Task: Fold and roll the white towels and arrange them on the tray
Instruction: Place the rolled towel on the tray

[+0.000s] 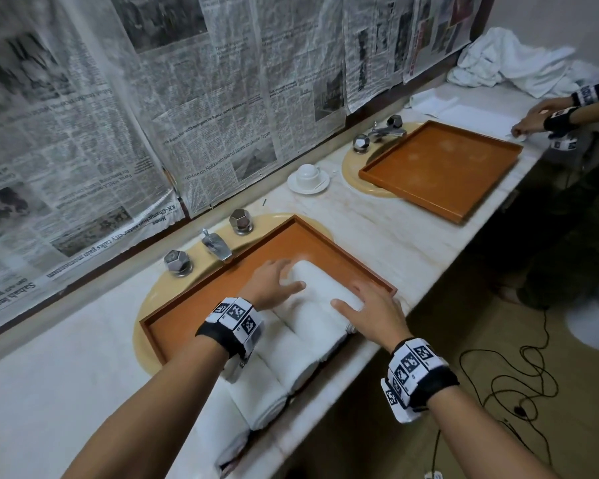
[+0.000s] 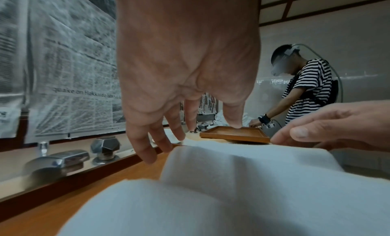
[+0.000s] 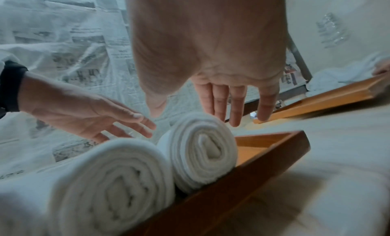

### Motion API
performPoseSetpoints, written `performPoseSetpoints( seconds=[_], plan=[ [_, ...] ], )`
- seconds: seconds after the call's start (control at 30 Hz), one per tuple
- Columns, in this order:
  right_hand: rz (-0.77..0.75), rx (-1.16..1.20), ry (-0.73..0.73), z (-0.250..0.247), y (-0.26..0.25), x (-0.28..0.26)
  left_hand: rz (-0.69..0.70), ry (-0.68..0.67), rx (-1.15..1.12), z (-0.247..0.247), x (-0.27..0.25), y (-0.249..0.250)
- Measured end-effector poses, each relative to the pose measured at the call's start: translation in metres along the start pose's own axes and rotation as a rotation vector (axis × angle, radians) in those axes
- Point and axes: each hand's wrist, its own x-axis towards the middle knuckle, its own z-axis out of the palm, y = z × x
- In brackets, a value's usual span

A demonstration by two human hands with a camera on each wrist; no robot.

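An orange tray (image 1: 201, 305) lies over the near sink with several rolled white towels side by side along its near edge. The farthest roll (image 1: 320, 288) lies between my two hands. My left hand (image 1: 291, 276) is open at the roll's left end, fingers spread, thumb lying on the cloth. My right hand (image 1: 351, 299) is open at its right end. The right wrist view looks at the spiral end of this roll (image 3: 202, 149), with a neighbouring roll (image 3: 112, 186) beside it and my straight fingers (image 3: 236, 106) just above. In the left wrist view my fingers (image 2: 147, 149) hang by the towel (image 2: 242, 164).
A second orange tray (image 1: 440, 167) covers the far sink, where another person's hands (image 1: 533, 122) work on a flat towel. Loose white towels (image 1: 509, 60) are piled in the far corner. A cup and saucer (image 1: 307, 178) stand between the sinks. A faucet (image 1: 217, 247) is behind my tray. Cables (image 1: 498, 392) lie on the floor.
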Motion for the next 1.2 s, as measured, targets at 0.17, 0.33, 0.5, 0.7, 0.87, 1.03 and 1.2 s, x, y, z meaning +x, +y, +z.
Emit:
performPoseSetpoints(
  seconds=[0.17,0.33,0.5,0.7,0.87,1.03,1.2],
  plan=[
    [-0.129,-0.044,0.082,-0.015,-0.021,-0.03,-0.019,0.059,-0.031,0.004,-0.049,-0.012],
    [-0.218,-0.036,0.043,-0.012,-0.05,-0.052,-0.06,0.131,-0.071,0.007,-0.103,-0.035],
    [-0.426,-0.023,0.001,0.019,-0.106,-0.075,-0.126,0.214,-0.124,0.003,-0.174,-0.08],
    [-0.648,-0.06,-0.121,0.081,-0.196,-0.119,-0.251,0.326,-0.19,-0.007,-0.279,-0.152],
    [-0.753,-0.075,-0.244,0.142,-0.27,-0.17,-0.399,0.385,-0.241,-0.006,-0.38,-0.226],
    [-0.797,-0.085,-0.384,0.206,-0.336,-0.228,-0.553,0.404,-0.233,0.0,-0.479,-0.298],
    [-0.823,-0.113,-0.516,0.271,-0.386,-0.274,-0.674,0.421,-0.183,0.005,-0.554,-0.36]
  ],
)
